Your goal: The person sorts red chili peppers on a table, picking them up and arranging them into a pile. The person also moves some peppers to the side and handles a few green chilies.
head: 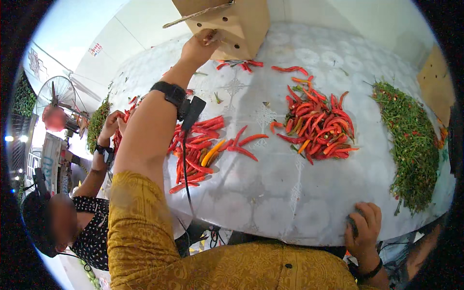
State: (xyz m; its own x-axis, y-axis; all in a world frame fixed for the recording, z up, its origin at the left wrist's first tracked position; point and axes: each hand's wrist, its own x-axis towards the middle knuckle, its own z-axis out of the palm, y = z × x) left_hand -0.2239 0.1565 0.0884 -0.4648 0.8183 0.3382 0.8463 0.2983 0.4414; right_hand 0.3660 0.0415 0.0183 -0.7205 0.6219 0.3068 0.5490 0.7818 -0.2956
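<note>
My left hand (201,45) reaches far across the table, fingers curled against the front of a cardboard box (250,21) with round holes. Something small and reddish shows at the fingertips, too unclear to name. A black wrist strap with a dark device (192,112) and a cable is on that arm. Near the front table edge, my right hand (364,230) is curled around a small dark object (351,224). A heap of red chili peppers (319,127) lies ahead of it. Beneath my left forearm is another red chili pile (199,152), with a yellow-orange chili (212,153) on it.
Green chili stems (409,145) form a long heap at the right. Loose red chilies (290,69) lie near the box. At the left a co-worker's hands (112,125) handle red chilies beside another stem heap (98,123). A fan (56,96) stands beyond.
</note>
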